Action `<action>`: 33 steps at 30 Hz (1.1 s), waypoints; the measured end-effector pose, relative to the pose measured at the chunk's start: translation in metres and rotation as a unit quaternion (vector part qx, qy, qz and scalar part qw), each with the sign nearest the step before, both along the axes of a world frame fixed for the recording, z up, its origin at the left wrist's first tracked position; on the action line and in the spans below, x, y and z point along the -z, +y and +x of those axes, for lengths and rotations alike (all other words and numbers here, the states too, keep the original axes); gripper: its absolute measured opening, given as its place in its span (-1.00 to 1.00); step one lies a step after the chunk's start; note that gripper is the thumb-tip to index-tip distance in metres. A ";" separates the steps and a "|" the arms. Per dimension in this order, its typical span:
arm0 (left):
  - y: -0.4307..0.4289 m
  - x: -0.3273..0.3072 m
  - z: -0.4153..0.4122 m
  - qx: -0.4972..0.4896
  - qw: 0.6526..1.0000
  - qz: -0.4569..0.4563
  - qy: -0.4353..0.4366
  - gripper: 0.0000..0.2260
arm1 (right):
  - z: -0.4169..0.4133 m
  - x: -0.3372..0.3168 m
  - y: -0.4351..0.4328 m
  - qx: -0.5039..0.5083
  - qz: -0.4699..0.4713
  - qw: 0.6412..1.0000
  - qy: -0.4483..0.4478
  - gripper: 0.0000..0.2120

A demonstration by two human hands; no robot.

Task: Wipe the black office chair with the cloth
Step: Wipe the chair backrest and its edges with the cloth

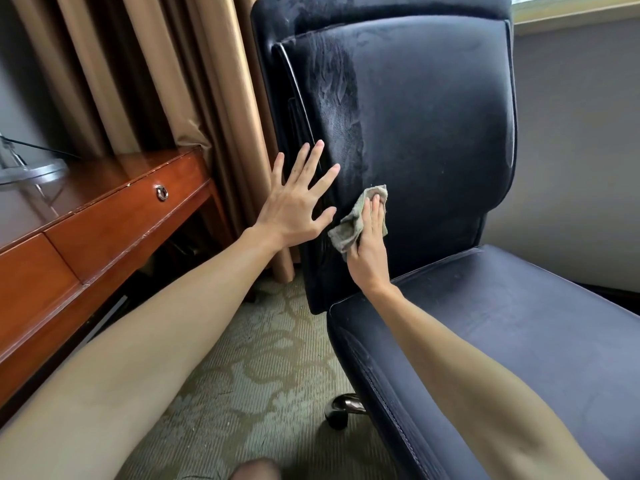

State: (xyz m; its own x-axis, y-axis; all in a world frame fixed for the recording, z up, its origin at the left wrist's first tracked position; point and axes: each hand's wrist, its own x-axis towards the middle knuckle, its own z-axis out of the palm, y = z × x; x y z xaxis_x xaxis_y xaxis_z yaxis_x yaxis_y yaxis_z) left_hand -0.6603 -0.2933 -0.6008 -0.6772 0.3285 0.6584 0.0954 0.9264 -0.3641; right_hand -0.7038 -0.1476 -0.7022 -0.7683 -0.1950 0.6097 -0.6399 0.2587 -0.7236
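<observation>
My right hand (369, 251) presses a crumpled grey-green cloth (346, 230) against the lower left of the backrest (426, 133) of the black office chair (519, 323), with straight fingers (375, 216) laid on top of it. My left hand (294, 206), its fingers spread wide, rests on the backrest's left edge just beside the cloth. Pale streaks mark the leather's upper left. One caster (341, 412) shows under the seat on the patterned carpet (259, 375). At left stands a reddish wooden table (114, 230) with a metal ring pull (161, 192) on its drawer. Tan curtains (156, 71) hang behind it.
</observation>
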 end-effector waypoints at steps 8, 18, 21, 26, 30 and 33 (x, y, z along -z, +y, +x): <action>-0.001 0.003 -0.007 0.004 1.000 -0.001 0.010 -0.41 | -0.008 0.013 -0.002 0.017 0.045 0.995 0.083 -0.40; 0.002 0.000 -0.021 -0.002 1.000 -0.008 0.000 -0.33 | -0.025 -0.012 0.005 0.048 0.036 0.995 0.080 -0.47; 0.001 -0.002 -0.025 0.001 1.000 -0.011 -0.005 -0.31 | -0.037 -0.041 0.002 0.054 0.026 0.993 0.103 -0.49; -0.001 0.000 -0.033 0.004 1.000 0.003 -0.019 -0.31 | -0.042 -0.018 0.003 0.058 0.057 0.989 0.122 -0.51; 0.003 0.008 -0.035 -0.005 0.999 0.032 -0.033 -0.32 | -0.042 0.014 0.014 0.056 0.084 0.985 0.137 -0.47; 0.007 0.017 -0.035 -0.009 0.998 0.049 -0.040 -0.31 | -0.045 0.021 0.018 0.059 0.101 0.982 0.150 -0.42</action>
State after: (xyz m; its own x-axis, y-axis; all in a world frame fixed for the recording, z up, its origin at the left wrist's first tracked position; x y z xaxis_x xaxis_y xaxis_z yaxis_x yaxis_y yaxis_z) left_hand -0.6952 -0.2866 -0.6181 -0.7346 0.2527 0.6297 0.1033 0.9589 -0.2644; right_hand -0.7486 -0.1294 -0.7229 -0.5846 -0.2557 0.7699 -0.7735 0.4621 -0.4338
